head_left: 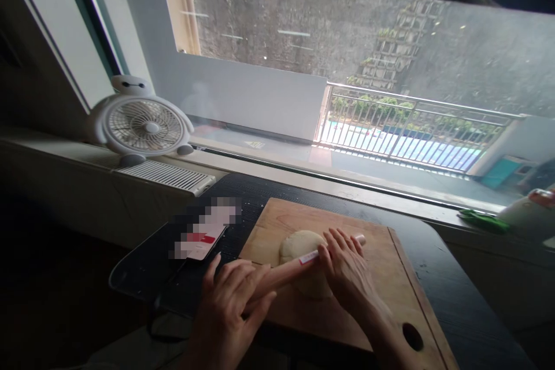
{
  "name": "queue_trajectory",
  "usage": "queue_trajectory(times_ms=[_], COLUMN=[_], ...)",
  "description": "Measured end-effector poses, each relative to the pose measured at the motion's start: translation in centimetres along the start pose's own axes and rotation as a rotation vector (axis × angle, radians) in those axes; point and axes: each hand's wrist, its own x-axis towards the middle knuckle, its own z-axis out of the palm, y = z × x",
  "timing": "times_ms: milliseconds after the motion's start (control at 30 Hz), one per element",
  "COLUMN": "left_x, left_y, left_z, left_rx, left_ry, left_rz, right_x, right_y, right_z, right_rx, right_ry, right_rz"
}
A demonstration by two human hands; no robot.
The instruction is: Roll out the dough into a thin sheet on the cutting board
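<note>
A wooden rolling pin (pixel 286 274) with a red-and-white label lies slantwise across a round, pale lump of dough (pixel 299 241). Its near left end is in my left hand (pixel 229 295), the thumb and fingers closed around it. My right hand (pixel 344 266) grips over the pin near its far end, and the tip pokes out past the fingers. Under the dough is a wooden cutting board (pixel 392 283). The pin and my right hand hide part of the dough.
The board rests on a dark table (pixel 459 300). A phone-like flat item (pixel 202 248), partly blurred out, lies left of the board. A white fan (pixel 150 127) stands by the window. A green item (pixel 483 221) sits on the sill at right.
</note>
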Motion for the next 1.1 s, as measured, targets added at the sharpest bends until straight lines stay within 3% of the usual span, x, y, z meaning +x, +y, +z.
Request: queue_trajectory(times_ms=[100, 167, 267, 433, 533, 667, 967, 1100], left_x=[1.7, 3.2, 6.1, 11.6, 13.3, 12.3, 5.1, 5.1], left_y=[1.1, 1.6, 1.3, -1.4, -2.5, -2.0, 1.0, 1.0], left_z=[-0.4, 0.1, 2.2, 6.7, 8.1, 7.6, 2.9, 3.0], left_rx=[0.015, 0.029, 0.064, 0.123, 0.129, 0.099, -0.026, -0.031], left_ry=[-0.063, -0.140, -0.225, -0.291, -0.345, -0.311, -0.173, -0.185], left_rz=[0.013, 0.038, 0.064, -0.051, -0.069, -0.047, 0.017, 0.011], right_x=[-3.2, -3.3, -0.6, 5.7, 7.4, 5.7, -4.2, -4.1], right_y=[1.5, 1.6, 1.0, 0.7, 1.1, 0.7, -1.8, -1.7], right_z=[-0.4, -0.5, -0.5, 0.3, 0.9, 0.7, -0.7, -1.1], right_rx=[-0.034, -0.038, -0.016, 0.005, 0.028, 0.015, -0.030, -0.005], right_ry=[0.028, 0.014, -0.035, -0.146, -0.199, -0.115, 0.145, 0.129], right_rz=[-0.038, -0.031, 0.024, 0.112, 0.148, 0.125, 0.027, 0.019])
